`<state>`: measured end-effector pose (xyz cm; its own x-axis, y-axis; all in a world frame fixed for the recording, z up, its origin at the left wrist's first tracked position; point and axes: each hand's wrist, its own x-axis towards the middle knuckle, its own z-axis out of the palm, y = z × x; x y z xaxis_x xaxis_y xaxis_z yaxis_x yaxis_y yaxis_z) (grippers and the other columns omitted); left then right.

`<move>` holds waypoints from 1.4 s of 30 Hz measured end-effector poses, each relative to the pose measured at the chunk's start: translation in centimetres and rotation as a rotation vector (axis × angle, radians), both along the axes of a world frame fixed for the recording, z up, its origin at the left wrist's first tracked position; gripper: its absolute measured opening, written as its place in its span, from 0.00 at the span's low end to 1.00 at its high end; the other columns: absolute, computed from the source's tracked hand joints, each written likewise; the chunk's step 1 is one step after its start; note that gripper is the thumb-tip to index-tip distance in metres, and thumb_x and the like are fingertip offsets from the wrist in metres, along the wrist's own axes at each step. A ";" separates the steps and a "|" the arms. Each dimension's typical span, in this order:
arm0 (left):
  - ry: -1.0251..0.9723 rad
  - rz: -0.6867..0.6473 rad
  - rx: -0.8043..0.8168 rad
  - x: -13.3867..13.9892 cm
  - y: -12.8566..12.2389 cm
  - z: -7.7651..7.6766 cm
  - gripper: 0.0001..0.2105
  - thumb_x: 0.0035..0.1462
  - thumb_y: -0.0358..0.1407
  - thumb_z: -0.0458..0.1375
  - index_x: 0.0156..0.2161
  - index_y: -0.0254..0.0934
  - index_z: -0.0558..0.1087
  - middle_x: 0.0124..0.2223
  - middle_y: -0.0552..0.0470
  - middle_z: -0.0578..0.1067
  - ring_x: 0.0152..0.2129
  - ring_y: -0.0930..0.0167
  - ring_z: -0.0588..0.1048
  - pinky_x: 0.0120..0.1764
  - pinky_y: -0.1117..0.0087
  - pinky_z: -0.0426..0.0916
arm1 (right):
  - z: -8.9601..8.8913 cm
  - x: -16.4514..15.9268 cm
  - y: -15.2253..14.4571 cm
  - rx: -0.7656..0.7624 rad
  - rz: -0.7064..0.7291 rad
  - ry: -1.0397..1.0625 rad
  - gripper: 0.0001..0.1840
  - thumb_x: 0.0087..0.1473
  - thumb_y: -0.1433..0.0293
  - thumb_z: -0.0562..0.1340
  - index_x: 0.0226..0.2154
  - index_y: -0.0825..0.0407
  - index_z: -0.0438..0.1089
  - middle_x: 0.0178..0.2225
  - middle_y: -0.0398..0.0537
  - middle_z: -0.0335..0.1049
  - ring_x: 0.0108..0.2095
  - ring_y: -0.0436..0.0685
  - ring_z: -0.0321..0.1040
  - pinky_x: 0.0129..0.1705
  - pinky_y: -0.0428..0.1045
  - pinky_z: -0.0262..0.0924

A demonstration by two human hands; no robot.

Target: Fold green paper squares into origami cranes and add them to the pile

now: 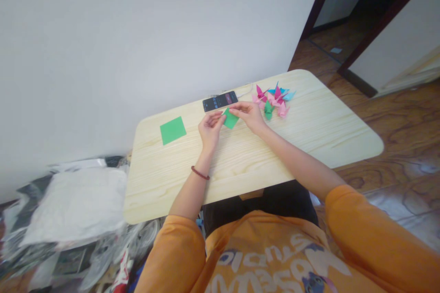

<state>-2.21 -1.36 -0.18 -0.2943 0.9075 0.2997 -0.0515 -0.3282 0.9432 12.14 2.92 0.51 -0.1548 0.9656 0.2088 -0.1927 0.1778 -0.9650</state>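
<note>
A small folded square of green origami paper [230, 119] is held up between both hands over the middle of the table. My left hand [210, 129] pinches its left corner between thumb and fingers. On the opposite side, my right hand [250, 115] grips the upper right edge with the fingertips. To the left lies a flat green paper sheet [173, 130]. Right of my right hand sits a cluster of folded paper cranes in pink, magenta and blue, with a green paper crane [268, 110] at its near side.
A phone [220, 100] with a lit screen and a white cable lies behind my hands, near the wall. The pale wooden table [330, 132] has rounded corners. White plastic-wrapped bundles [79, 201] are piled on the floor to the left; a doorway opens at the upper right.
</note>
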 end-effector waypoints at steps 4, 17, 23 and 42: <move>0.008 -0.017 -0.001 0.0 0.0 -0.2 0.12 0.42 0.40 0.71 0.33 0.38 0.78 0.35 0.49 0.81 0.32 0.70 0.79 0.40 0.68 0.74 | 0.1 0.0 0.0 -0.009 -0.007 0.014 0.18 0.34 0.55 0.73 0.26 0.50 0.77 0.29 0.45 0.77 0.31 0.55 0.71 0.38 0.52 0.67; 0.006 -0.008 -0.025 0.0 0.0 -0.3 0.08 0.44 0.36 0.70 0.31 0.38 0.79 0.34 0.49 0.81 0.31 0.69 0.79 0.42 0.64 0.75 | -0.3 0.1 0.2 0.017 -0.005 -0.049 0.18 0.38 0.53 0.71 0.26 0.50 0.75 0.29 0.46 0.75 0.32 0.56 0.70 0.38 0.52 0.65; 0.007 0.031 -0.017 -0.1 0.0 -0.4 0.09 0.43 0.38 0.70 0.30 0.38 0.79 0.33 0.50 0.81 0.31 0.69 0.79 0.40 0.65 0.75 | 0.0 0.0 0.0 0.029 0.011 -0.074 0.19 0.37 0.53 0.71 0.25 0.50 0.75 0.28 0.45 0.75 0.31 0.55 0.69 0.36 0.51 0.65; -0.084 0.062 -0.126 -1.2 0.9 -0.4 0.14 0.40 0.42 0.71 0.30 0.36 0.79 0.33 0.49 0.81 0.29 0.71 0.78 0.35 0.70 0.73 | 0.3 0.6 0.1 -0.031 0.026 -0.230 0.24 0.36 0.50 0.71 0.16 0.54 0.69 0.15 0.42 0.64 0.18 0.46 0.56 0.22 0.46 0.51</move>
